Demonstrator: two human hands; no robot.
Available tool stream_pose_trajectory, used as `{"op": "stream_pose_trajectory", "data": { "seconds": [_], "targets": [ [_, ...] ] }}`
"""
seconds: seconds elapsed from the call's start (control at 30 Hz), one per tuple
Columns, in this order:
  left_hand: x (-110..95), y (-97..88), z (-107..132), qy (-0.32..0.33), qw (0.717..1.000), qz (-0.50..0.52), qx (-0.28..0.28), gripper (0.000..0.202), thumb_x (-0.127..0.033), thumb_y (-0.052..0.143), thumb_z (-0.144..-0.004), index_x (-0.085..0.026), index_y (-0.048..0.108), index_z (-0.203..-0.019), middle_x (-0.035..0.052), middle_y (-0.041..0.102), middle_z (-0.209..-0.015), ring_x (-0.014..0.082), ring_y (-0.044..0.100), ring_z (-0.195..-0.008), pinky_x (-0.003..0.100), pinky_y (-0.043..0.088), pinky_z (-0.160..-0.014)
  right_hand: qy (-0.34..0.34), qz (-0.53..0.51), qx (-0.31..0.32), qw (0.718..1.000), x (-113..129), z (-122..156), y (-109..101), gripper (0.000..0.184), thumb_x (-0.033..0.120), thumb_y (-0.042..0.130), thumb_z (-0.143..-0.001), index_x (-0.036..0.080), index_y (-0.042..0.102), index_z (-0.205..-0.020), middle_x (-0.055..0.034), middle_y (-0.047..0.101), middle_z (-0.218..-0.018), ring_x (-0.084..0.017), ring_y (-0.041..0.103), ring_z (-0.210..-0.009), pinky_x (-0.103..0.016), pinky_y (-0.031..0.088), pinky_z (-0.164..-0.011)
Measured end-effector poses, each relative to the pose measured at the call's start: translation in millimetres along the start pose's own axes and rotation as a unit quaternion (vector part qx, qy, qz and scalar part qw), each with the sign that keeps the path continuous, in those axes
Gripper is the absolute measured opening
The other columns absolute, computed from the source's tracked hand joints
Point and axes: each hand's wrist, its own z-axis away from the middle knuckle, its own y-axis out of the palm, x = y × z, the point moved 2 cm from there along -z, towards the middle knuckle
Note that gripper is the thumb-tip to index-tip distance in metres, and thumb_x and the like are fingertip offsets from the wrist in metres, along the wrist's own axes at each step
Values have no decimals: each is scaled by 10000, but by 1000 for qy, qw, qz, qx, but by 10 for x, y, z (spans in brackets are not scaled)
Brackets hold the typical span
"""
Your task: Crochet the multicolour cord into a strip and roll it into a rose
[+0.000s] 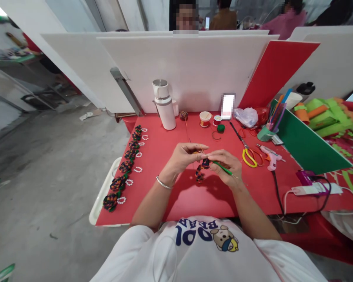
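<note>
Both hands meet over the middle of the red tabletop (170,196), working on a knotted cord piece (200,171). It's dark cord with orange and green bits, lumpy and braided-looking. It hangs from the fingertips with its long axis running pretty much straight back toward the person, and the lower end curls a little to the left, just above the tabletop.

The left hand (184,155) is curled nearly closed, thumb and fingertips pinching the top of the piece. The right hand (227,164) is closed too, gripping a thin green stick (225,169) that slants out to the right and toward the body (could be a hook or a needle, too small to tell). Its fingertips touch the left hand's at the top of the piece.

Along the left edge there's a row of finished pieces (122,176), the same chunky knots, each beside a little loop of white beads (129,182). At the back stands a smooth white flask (164,105) with a small paper cup (205,118) near it. Off to the right lie yellow-handled scissors (249,155) and just beside them a white glue gun (270,156).
</note>
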Motion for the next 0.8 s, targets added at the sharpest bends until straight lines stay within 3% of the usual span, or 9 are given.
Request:
{"op": "stream_pose_trajectory", "data": {
  "seconds": [0.13, 0.27, 0.6, 0.8],
  "targets": [
    [4, 53, 87, -19, 999, 28, -26, 419, -313, 980, -543, -151, 837, -903, 40, 741, -677, 107, 623, -567, 237, 519, -591, -22, 53, -21, 998, 48, 38, -14, 233, 170, 701, -917, 304, 759, -1098, -37, 786, -1037, -176, 748, -950, -357, 619, -859],
    [23, 129, 193, -28, 998, 47, -38, 420, -296, 984, -536, -150, 837, -902, 42, 738, -666, 111, 628, -557, 240, 530, -589, -43, 54, -21, 997, 100, 73, -52, 278, 135, 682, -919, 301, 749, -1131, -42, 790, -1032, -186, 740, -945, -375, 614, -850],
    [-174, 257, 463, 37, 998, 33, -36, 390, -258, 952, -607, -172, 844, -972, 45, 741, -680, 87, 579, -532, 220, 493, -539, -105, 40, -42, 993, 375, 89, -85, 355, 108, 716, -876, 323, 745, -1157, -41, 799, -1033, -207, 751, -930, -405, 620, -822],
    [-55, 199, 396, 48, 994, 18, -100, 416, -285, 944, -591, -152, 834, -970, 44, 742, -710, 103, 600, -579, 224, 489, -542, -55, 46, -37, 997, 262, 83, -26, 244, 154, 683, -920, 303, 765, -1096, -43, 810, -1020, -196, 759, -922, -385, 623, -825]
  ]
}}
